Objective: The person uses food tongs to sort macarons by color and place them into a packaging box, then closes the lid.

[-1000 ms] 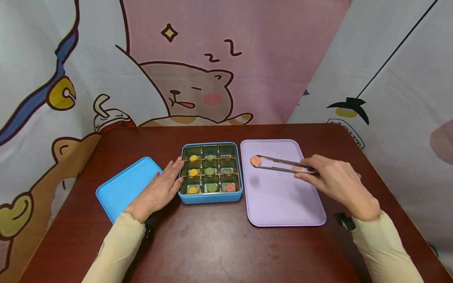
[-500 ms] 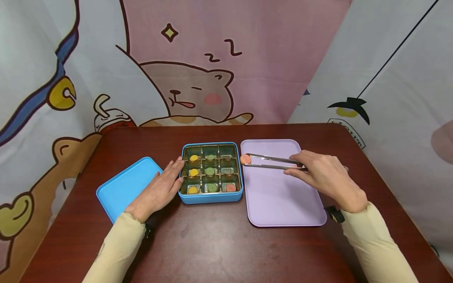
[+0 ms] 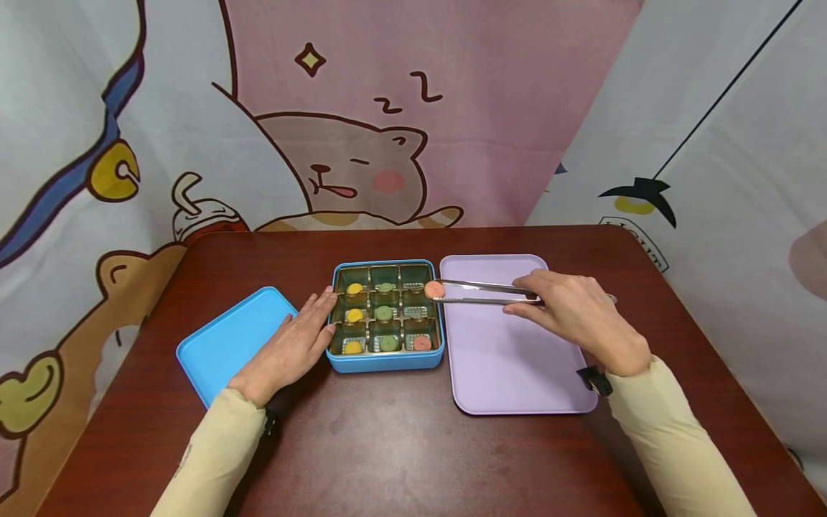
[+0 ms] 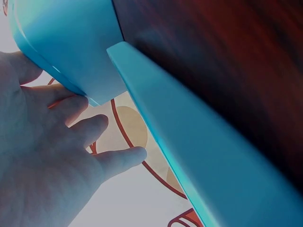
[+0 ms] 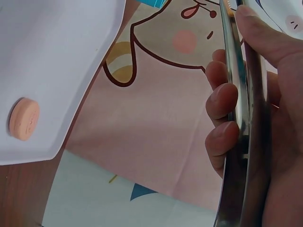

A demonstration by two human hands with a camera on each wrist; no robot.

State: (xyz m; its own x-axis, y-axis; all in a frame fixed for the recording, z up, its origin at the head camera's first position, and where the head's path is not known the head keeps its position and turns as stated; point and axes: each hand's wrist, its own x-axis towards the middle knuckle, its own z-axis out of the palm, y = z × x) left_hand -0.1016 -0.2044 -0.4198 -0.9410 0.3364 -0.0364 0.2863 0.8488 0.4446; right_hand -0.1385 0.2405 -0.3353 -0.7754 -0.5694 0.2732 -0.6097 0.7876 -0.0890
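Note:
My left hand point(image 3: 286, 352) lies against the left side of a blue box point(image 3: 386, 365), fingers extended; the left wrist view shows the fingertips at its wall. Inside, a gold divided insert has yellow discs point(image 3: 353, 315) down the left column, green discs point(image 3: 384, 313) down the middle, and a pink disc point(image 3: 422, 343) at front right. My right hand point(image 3: 575, 316) grips metal tongs point(image 5: 258, 118), fingers curled round both arms. At their tips a peach-coloured disc point(image 3: 434, 289) is pinched over the box's right rim. Another peach-coloured disc point(image 5: 24, 119) lies on the lilac tray point(image 3: 517, 380).
A blue lid point(image 3: 226, 341) lies at an angle left of the box, partly beneath my left forearm. The tray stands close beside the box's right side. Behind the brown table point(image 3: 388, 445) hangs a cartoon-printed cloth point(image 3: 491, 143).
My right hand has moved left with the tongs, carrying the peach-coloured disc from above the tray to the box's right rim. My left hand has stayed in place.

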